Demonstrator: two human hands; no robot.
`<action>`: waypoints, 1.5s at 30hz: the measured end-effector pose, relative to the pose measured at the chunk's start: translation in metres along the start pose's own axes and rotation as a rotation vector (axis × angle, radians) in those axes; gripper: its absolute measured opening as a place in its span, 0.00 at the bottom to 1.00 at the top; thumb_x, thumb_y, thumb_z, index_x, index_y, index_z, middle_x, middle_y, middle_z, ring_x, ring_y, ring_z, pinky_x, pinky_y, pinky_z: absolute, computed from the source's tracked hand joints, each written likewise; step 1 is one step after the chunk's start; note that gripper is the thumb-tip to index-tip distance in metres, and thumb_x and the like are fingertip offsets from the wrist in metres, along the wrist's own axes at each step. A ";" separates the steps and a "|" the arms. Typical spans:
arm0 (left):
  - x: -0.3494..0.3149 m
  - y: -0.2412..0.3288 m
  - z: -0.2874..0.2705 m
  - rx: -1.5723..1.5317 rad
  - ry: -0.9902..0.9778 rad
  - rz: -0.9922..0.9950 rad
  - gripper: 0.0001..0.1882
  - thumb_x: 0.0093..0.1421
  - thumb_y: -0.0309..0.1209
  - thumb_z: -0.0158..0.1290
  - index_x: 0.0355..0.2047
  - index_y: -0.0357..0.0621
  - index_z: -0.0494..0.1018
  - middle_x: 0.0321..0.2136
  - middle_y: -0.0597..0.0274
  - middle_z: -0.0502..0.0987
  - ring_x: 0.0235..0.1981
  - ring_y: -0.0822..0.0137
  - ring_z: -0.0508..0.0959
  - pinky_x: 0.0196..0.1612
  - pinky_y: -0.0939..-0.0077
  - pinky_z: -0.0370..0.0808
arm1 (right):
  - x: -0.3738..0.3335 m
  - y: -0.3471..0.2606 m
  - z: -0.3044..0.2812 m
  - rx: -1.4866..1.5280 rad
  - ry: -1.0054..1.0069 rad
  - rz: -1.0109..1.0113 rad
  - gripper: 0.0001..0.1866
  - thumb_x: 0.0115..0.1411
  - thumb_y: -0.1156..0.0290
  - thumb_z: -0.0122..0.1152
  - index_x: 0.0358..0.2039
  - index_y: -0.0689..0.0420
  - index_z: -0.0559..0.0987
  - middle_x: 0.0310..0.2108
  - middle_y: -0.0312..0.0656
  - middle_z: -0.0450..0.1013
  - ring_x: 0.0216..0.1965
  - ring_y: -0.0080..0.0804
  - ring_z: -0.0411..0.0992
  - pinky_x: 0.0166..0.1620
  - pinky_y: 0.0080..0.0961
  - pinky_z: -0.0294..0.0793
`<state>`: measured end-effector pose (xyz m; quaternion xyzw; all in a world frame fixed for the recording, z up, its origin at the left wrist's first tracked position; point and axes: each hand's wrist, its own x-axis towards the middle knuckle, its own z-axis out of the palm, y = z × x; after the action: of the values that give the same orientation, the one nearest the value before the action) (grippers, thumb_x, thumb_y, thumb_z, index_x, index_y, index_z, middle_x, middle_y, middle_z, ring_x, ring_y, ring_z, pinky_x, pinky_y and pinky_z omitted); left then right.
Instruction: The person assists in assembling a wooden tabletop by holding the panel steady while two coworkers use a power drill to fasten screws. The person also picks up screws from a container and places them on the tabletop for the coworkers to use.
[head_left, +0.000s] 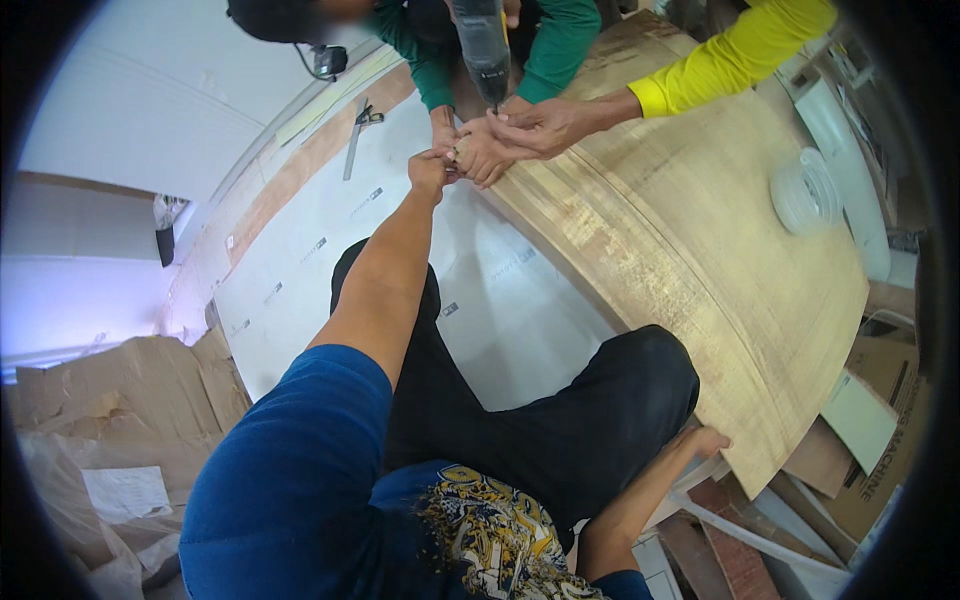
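My left hand [430,172] reaches far forward, its fingers closed in a pinch at the far edge of a wooden panel [660,230], against the hands of others; what it pinches is too small to make out. My right hand [705,440] is curled at the panel's near edge, beside my knee, with its fingers partly hidden. Just beyond my left hand, a person in green sleeves [560,50] has a power drill [485,60] pointing down. A hand from a yellow sleeve [740,60] is by the drill's tip. A white sheet [480,270] lies under the panel.
A try square [354,140] lies on the white sheet's far left. A clear plastic tub [805,192] stands on the panel's right side. Brown cardboard and wrapping [130,400] are piled at the left. Board offcuts and a cardboard box [885,440] clutter the right.
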<state>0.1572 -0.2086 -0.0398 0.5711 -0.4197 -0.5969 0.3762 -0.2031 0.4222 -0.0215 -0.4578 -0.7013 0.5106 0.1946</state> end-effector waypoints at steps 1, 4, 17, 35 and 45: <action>0.001 0.000 -0.003 -0.002 -0.015 -0.017 0.10 0.67 0.26 0.60 0.46 0.32 0.79 0.34 0.52 0.83 0.31 0.59 0.85 0.32 0.66 0.85 | -0.017 -0.008 -0.004 0.042 0.014 0.006 0.50 0.73 0.39 0.43 0.47 0.92 0.72 0.51 0.78 0.74 0.50 0.70 0.77 0.53 0.54 0.80; 0.006 0.003 -0.007 0.006 -0.060 -0.054 0.09 0.69 0.27 0.59 0.46 0.34 0.79 0.35 0.53 0.83 0.31 0.60 0.84 0.33 0.68 0.85 | -0.019 -0.010 -0.007 0.025 -0.009 0.015 0.50 0.72 0.40 0.43 0.48 0.93 0.71 0.52 0.78 0.74 0.51 0.70 0.76 0.53 0.54 0.80; 0.008 -0.014 -0.004 -0.194 -0.031 -0.039 0.06 0.71 0.26 0.56 0.43 0.41 0.82 0.34 0.62 0.83 0.30 0.69 0.81 0.34 0.72 0.80 | -0.010 -0.008 -0.008 -0.016 -0.059 0.072 0.47 0.73 0.43 0.42 0.54 0.90 0.69 0.56 0.77 0.71 0.56 0.71 0.74 0.61 0.54 0.74; 0.010 -0.020 0.009 -0.192 0.072 0.099 0.07 0.70 0.24 0.56 0.42 0.32 0.81 0.27 0.60 0.80 0.24 0.69 0.77 0.27 0.72 0.75 | 0.024 0.015 -0.001 -0.189 -0.051 -0.222 0.44 0.73 0.45 0.42 0.49 0.89 0.72 0.51 0.79 0.73 0.51 0.72 0.76 0.54 0.57 0.78; -0.003 -0.014 0.009 -0.097 0.031 0.145 0.07 0.69 0.23 0.55 0.41 0.37 0.83 0.32 0.58 0.83 0.31 0.67 0.83 0.34 0.71 0.81 | -0.035 -0.013 -0.014 -0.059 -0.068 -0.114 0.39 0.76 0.52 0.39 0.50 0.89 0.71 0.50 0.81 0.72 0.53 0.74 0.75 0.55 0.55 0.79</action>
<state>0.1484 -0.1999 -0.0521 0.5295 -0.4248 -0.5786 0.4521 -0.1806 0.3996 0.0023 -0.4053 -0.7472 0.4930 0.1857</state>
